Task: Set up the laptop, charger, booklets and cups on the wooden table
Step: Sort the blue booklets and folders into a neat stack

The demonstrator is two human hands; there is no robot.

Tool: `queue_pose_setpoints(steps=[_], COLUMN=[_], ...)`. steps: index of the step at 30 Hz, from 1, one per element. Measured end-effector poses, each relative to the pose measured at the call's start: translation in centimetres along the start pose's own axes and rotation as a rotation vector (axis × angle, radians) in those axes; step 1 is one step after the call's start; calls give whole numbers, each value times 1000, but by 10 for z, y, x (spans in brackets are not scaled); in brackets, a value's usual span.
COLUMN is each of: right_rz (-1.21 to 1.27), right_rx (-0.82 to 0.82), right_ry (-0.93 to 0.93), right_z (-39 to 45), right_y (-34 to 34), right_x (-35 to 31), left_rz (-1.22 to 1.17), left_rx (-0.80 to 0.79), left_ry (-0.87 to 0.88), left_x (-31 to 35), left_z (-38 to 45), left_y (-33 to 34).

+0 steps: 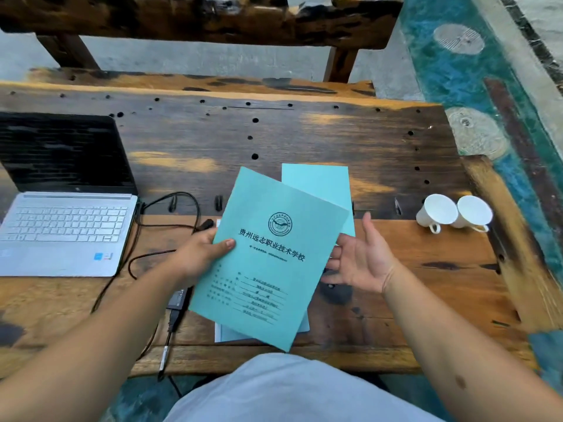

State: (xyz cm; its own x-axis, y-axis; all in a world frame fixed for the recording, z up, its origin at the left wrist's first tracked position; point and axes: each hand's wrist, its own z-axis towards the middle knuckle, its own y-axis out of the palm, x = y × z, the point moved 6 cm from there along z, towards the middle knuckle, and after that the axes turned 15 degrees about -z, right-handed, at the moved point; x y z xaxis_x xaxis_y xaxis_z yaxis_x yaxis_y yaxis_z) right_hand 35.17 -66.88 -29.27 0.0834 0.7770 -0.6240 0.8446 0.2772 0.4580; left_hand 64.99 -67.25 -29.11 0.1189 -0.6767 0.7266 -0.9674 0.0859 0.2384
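My left hand [202, 251] grips a teal booklet [268, 257] by its left edge, lifted and tilted above the wooden table [426, 269]. Under it lies a second teal booklet [316, 184], mostly covered. My right hand [362, 263] is open, palm up, beside the held booklet's right edge. An open silver laptop [67, 220] stands at the left. Its black charger brick [179, 298] and cable [185, 205] lie between laptop and booklets. Two white cups [454, 213] lie on their sides at the right.
A dark wooden bench [213, 19] stands beyond the table. The table's right edge has a raised wooden rim [511, 239]. Teal painted floor [475, 86] runs along the right. My white-clothed lap [289, 391] is against the near edge.
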Motion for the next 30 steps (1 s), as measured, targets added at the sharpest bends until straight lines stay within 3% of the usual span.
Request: queue_pose_setpoints(steps=[2,5,9,13,18,24,30], right_rz=[46,-342,-654,-926,-982,-951,-1264], right_rx=[118,328,423,522,547,513,539], right_ry=[-51,-26,63,54,90,85,37], right_z=[11,30,47,65,80,93,97], right_y=[6,12,15,8,4,0,-10], right_x=[16,41,57,58,70,78,72], left_rz=[-118,-278,-299,-6,349,538,622], left_rx=[80,221,327,411,447,518,523], left_ry=[-32,-112,-179,-140,-127,-38,-3], left_x=[-22,-55,-90,-102,-102,-97,-99], left_z=[2,5,10,13,20,28,31], left_y=[-1,-4,-7,-15,-26,-37,-40])
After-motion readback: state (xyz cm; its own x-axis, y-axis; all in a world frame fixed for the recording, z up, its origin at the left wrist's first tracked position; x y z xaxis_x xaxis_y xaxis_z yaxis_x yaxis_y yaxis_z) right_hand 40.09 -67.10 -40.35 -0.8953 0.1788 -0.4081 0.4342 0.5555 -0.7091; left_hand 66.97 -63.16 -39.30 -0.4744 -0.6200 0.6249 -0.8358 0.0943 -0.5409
